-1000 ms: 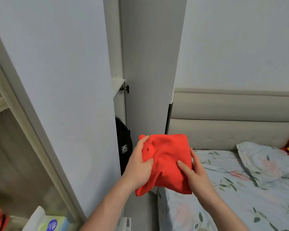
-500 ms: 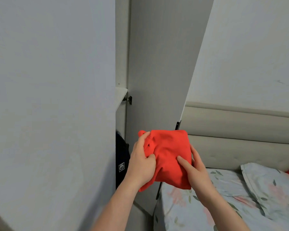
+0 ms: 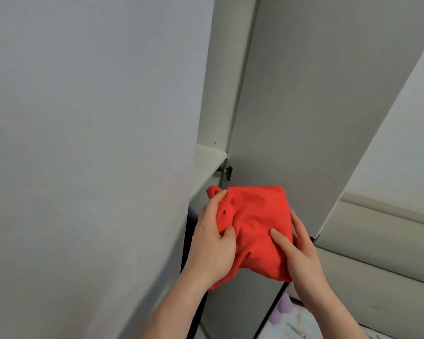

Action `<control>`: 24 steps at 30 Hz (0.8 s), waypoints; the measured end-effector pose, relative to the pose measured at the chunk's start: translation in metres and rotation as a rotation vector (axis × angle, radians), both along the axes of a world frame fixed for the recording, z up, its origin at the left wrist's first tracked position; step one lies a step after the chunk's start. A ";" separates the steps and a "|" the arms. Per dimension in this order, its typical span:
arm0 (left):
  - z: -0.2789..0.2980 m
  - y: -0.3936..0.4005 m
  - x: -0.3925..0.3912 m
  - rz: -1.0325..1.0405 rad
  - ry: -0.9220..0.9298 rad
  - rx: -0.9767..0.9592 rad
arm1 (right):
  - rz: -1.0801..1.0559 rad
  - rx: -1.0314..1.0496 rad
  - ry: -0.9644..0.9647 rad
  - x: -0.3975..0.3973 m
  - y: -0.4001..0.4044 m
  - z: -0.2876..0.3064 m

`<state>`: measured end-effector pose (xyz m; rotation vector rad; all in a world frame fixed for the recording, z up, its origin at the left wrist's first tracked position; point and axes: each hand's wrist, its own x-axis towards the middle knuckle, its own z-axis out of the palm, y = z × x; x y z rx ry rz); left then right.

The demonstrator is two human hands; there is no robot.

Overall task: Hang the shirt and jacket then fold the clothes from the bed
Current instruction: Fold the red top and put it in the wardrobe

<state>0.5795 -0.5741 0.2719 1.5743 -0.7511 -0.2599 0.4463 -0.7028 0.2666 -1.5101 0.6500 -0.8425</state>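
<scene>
A folded red garment (image 3: 257, 223) is held in front of the open wardrobe, just below and right of a white shelf (image 3: 207, 165). My left hand (image 3: 212, 243) grips its left edge, thumb on top and fingers curled over the bunched corner. My right hand (image 3: 296, 253) holds its right side, thumb pressed on the top face and fingers wrapped underneath. The garment's lower edge hangs a little below my left hand.
A large grey wardrobe door (image 3: 88, 143) fills the left. A second open door (image 3: 316, 118) stands behind the garment, with a hinge (image 3: 227, 171) by the shelf. A padded beige headboard (image 3: 382, 253) and floral bedding (image 3: 301, 324) lie at lower right.
The view has tilted up and moved closer to the wardrobe. Both hands have carried the red garment up toward the shelf, with the same grip.
</scene>
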 end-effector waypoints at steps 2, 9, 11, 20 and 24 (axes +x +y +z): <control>0.004 -0.022 0.014 0.041 -0.015 0.009 | 0.040 -0.009 -0.013 0.020 -0.027 0.002; 0.022 -0.087 0.057 0.179 -0.023 0.010 | 0.181 -0.002 -0.047 0.089 -0.113 0.012; 0.028 -0.099 0.068 0.234 -0.024 0.001 | 0.213 -0.001 -0.067 0.111 -0.129 0.019; 0.054 -0.132 0.124 0.569 -0.011 -0.059 | 0.360 -0.003 -0.126 0.213 -0.168 0.052; 0.064 -0.141 0.140 0.643 -0.010 -0.047 | 0.415 -0.046 -0.137 0.255 -0.182 0.061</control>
